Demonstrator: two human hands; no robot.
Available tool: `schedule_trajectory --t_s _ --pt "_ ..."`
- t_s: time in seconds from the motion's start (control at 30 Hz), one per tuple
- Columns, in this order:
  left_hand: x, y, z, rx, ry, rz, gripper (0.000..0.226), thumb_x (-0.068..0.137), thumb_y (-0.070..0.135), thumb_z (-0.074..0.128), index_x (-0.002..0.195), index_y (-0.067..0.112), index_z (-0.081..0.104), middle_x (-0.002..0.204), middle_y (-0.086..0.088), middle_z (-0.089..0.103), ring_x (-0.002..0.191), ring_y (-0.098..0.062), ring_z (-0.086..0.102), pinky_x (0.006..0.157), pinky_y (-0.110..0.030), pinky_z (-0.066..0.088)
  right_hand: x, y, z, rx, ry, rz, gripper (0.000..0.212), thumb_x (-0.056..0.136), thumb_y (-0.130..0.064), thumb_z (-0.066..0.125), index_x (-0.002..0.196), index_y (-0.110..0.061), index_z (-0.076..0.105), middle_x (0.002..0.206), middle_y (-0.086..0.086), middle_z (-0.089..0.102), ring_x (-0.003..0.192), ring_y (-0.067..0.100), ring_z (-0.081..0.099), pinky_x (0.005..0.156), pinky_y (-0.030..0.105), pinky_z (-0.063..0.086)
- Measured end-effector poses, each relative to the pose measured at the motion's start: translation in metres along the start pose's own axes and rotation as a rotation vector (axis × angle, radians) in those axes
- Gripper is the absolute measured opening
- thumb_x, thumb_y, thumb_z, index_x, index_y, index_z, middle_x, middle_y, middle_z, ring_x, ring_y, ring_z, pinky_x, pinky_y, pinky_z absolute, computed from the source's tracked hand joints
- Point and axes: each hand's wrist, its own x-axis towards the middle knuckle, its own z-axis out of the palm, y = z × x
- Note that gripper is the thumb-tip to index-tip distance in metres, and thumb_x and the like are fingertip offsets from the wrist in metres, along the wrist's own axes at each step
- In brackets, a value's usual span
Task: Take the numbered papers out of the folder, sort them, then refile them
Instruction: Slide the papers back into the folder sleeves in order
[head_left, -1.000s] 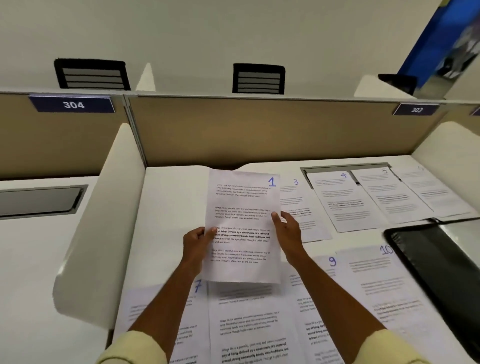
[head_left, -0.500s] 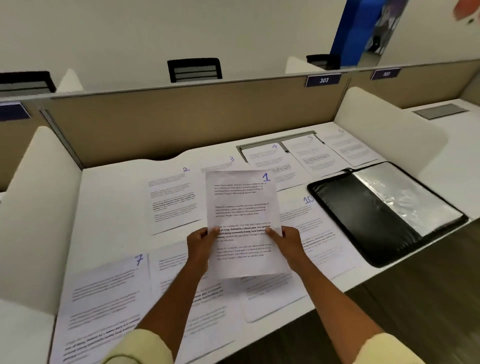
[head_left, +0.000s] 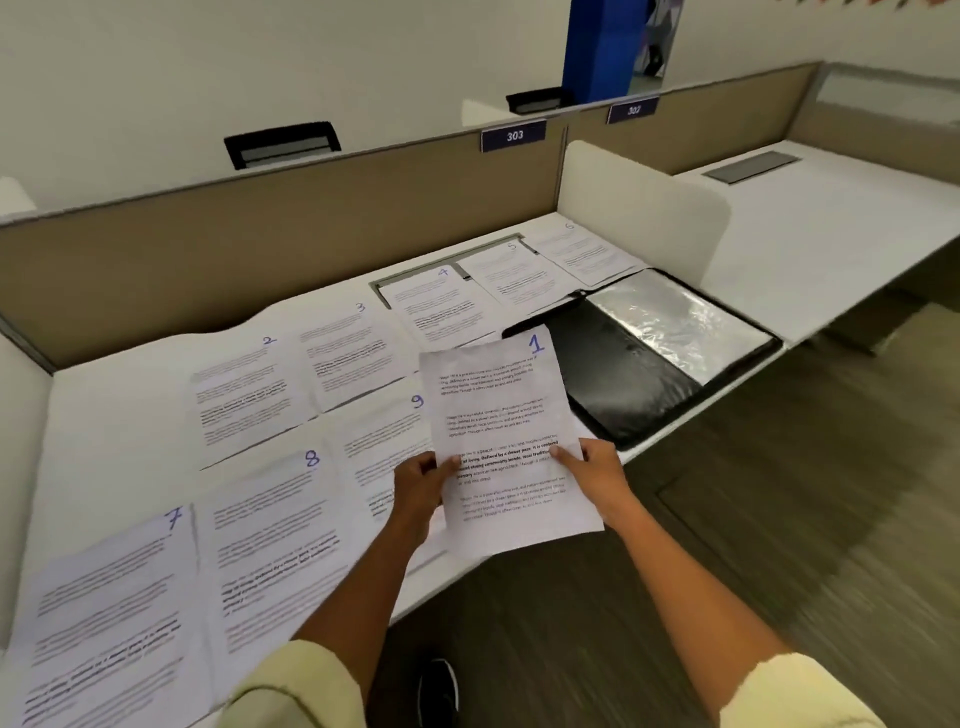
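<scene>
Both arms are extending forward. The left hand (head_left: 420, 483) and the right hand (head_left: 592, 473) are each pinching a side edge of sheet 1 (head_left: 506, 415), thumbs on top.

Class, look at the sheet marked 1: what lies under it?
Sheet 1, held in both hands, covers part of sheet 9 and a corner of the open black folder. Anything else beneath is hidden.

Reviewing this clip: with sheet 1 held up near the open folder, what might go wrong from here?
1. The white printed sheet numbered 1 is pinched only at its side edges by the left hand and right hand; it may sag or crease.
2. The open black folder with clear plastic sleeves reaches the white desk's front edge; pushing a sheet in might nudge it off.
</scene>
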Motion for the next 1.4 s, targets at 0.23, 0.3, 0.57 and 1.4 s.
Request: schedule_trajectory --t_s 0.23,0.3,0.57,1.4 --pt "0.012 -0.004 0.074 0.046 -0.169 -0.028 0.023 0.086 0.013 0.072 0.109 0.012 0.069 0.110 -0.006 0.073 0.098 -0.026 0.070 0.083 -0.047 0.058 0.008 0.015 -0.070 -0.011 0.094 0.012 0.015 0.093 -0.023 0.070 0.091 -0.008 0.073 0.089 0.004 0.077 0.080 0.023 0.074 0.080 0.049 0.061" --pt "0.019 -0.003 0.095 0.028 -0.195 -0.042 0.023 0.089 0.014 0.069 0.112 0.013 0.068 0.112 -0.005 0.072 0.098 -0.024 0.069 0.079 -0.043 0.059 0.017 0.017 -0.088 -0.011 0.106 0.024 0.014 0.093 -0.024 0.070 0.092 -0.010 0.073 0.089 0.004 0.077 0.080 0.023 0.075 0.078 0.047 0.062" --pt "0.066 0.009 0.183 -0.003 -0.233 -0.006 0.029 0.093 0.028 0.065 0.120 0.019 0.065 0.113 0.004 0.070 0.102 -0.017 0.065 0.069 -0.031 0.055 0.073 0.018 -0.153 -0.020 0.146 0.064 0.014 0.093 -0.024 0.070 0.090 -0.011 0.072 0.091 0.007 0.076 0.083 0.025 0.074 0.078 0.044 0.062" --pt "0.175 0.007 0.402 0.026 -0.150 -0.178 0.017 0.096 0.012 0.060 0.106 0.001 0.066 0.104 -0.012 0.073 0.092 -0.028 0.072 0.082 -0.049 0.059 0.215 0.036 -0.329 0.009 0.070 0.162 0.018 0.093 -0.023 0.070 0.104 -0.009 0.073 0.100 0.006 0.077 0.089 0.024 0.075 0.083 0.050 0.060"
